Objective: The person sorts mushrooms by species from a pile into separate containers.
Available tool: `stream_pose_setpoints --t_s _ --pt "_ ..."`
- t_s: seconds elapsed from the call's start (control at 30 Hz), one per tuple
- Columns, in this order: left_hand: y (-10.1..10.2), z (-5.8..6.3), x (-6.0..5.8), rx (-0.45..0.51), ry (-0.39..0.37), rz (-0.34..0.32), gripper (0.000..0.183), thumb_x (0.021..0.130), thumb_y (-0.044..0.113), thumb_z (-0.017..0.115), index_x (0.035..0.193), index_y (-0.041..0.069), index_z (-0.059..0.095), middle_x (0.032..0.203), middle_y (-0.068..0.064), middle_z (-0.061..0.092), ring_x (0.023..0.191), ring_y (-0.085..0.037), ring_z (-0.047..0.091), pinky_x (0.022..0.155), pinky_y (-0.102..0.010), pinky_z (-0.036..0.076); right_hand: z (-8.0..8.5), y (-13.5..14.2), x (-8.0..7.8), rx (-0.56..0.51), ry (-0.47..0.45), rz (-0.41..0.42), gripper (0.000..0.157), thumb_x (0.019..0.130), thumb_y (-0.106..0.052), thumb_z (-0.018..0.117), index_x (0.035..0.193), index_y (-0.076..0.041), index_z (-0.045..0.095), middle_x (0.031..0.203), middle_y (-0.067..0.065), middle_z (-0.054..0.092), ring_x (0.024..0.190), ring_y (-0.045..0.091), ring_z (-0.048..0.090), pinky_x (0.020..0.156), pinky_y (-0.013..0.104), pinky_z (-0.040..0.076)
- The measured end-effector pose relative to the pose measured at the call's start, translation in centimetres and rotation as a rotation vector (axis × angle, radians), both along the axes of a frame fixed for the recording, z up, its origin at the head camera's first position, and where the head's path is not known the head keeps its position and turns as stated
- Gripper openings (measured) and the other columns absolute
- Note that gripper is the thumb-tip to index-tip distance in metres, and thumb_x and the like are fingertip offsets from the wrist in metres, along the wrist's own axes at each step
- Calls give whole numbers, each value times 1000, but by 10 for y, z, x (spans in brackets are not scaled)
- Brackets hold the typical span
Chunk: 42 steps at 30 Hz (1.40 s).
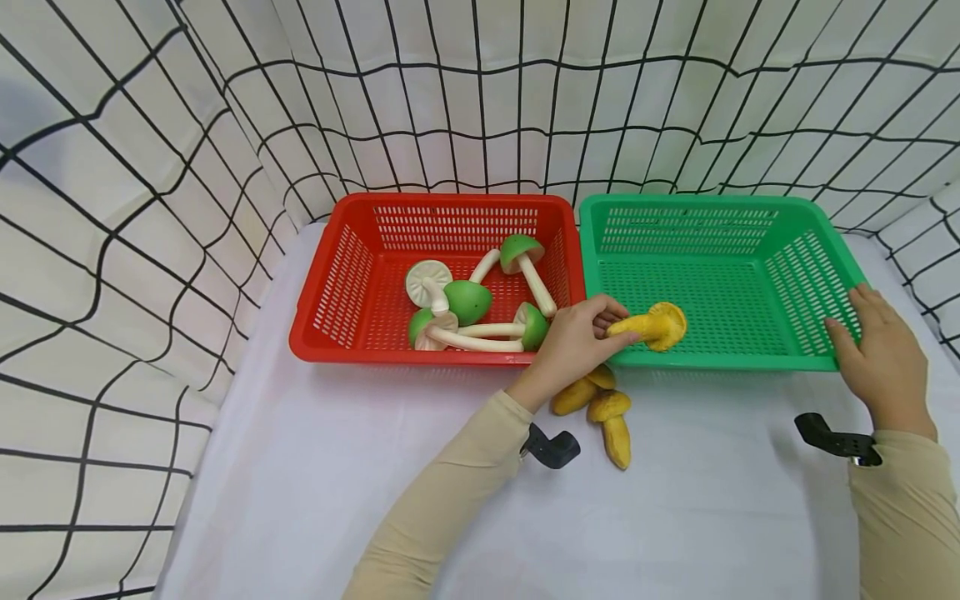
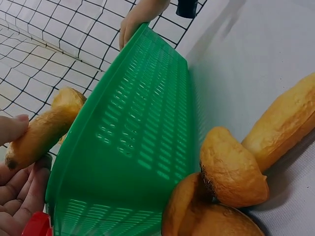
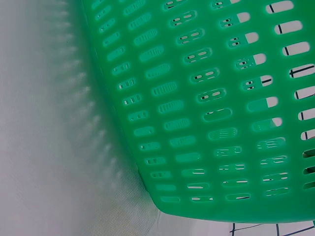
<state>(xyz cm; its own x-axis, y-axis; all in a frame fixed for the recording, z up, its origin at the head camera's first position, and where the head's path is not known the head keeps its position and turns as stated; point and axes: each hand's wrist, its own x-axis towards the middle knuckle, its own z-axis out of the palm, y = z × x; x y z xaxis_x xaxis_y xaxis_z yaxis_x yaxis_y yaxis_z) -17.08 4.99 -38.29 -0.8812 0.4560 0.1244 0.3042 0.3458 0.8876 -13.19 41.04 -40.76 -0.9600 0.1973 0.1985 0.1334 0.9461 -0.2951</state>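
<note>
My left hand pinches the stem of a yellow mushroom between thumb and fingers. The mushroom lies sideways above the front rim of the green basket, its cap pointing inward. In the left wrist view the stem's dark end shows beside the thumb. My right hand holds the basket's front right corner, fingers over the rim. The right wrist view shows only the basket's slotted wall, not the fingers. Several more yellow mushrooms lie on the white cloth in front of the baskets.
A red basket stands against the green one on the left. It holds several mushrooms with green caps and pale stems. A black wire grid rises behind the baskets and at both sides. White cloth covers the table.
</note>
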Motion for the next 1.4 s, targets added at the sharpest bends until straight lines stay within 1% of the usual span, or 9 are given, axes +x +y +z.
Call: stream_pose_setpoints --t_s 0.17,0.4,0.53,0.67,0.9,1.0,1.13,1.27,1.4 --pt "-1 -1 1 35 -4 -23 27 87 18 69 107 3 62 100 -7 66 85 -8 62 75 -11 47 0 -1 0 -5 -1 -1 59 102 -30 30 144 10 21 151 25 19 141 36 13 113 47 11" --pt "-3 -3 3 84 21 -39 22 88 12 67 106 0 62 100 -12 66 85 -10 62 75 -12 48 1 -2 0 -8 16 5 59 101 -29 32 144 10 22 150 26 21 141 37 15 113 48 12" --pt "-5 -3 4 117 22 -42 19 88 10 66 104 0 62 99 -10 66 84 -9 61 75 -12 49 1 -2 -1 -5 19 8 59 101 -30 31 144 10 22 150 26 21 140 37 15 113 48 12" --pt "-10 -3 8 149 10 -37 18 89 10 66 104 1 63 97 -8 66 83 -7 61 74 -14 50 0 -1 -1 -4 24 8 59 101 -30 31 144 10 22 150 26 21 140 37 15 113 48 12" --pt "-26 -4 24 206 -24 -19 16 87 7 67 101 0 64 93 -10 67 80 -8 61 73 -18 51 0 -1 0 -8 24 5 60 101 -31 30 144 9 22 151 25 20 141 36 15 113 47 12" --pt "-33 -3 32 233 -56 -45 16 86 4 67 101 -1 64 93 -11 67 80 -8 61 73 -20 52 1 -2 0 -3 17 -7 60 101 -31 30 144 9 22 151 25 20 141 36 14 113 48 12" --pt "-40 -6 42 240 -95 -98 18 86 3 67 102 -2 64 93 -11 68 80 -7 61 73 -24 54 1 -1 -1 0 12 -16 59 101 -31 30 145 9 21 151 25 20 141 35 14 113 47 12" --pt "-44 -15 52 209 -116 -126 20 85 4 68 103 -3 64 95 -10 68 82 -9 61 75 -26 54 0 -1 -1 -4 8 -14 59 101 -31 30 145 8 21 151 24 19 141 35 13 113 47 11" --pt "-47 -27 63 163 -156 -115 20 84 3 69 103 -3 64 95 -10 68 82 -11 62 75 -21 52 0 0 0 -7 8 -14 59 101 -31 30 145 8 20 152 24 19 141 34 12 114 47 11"
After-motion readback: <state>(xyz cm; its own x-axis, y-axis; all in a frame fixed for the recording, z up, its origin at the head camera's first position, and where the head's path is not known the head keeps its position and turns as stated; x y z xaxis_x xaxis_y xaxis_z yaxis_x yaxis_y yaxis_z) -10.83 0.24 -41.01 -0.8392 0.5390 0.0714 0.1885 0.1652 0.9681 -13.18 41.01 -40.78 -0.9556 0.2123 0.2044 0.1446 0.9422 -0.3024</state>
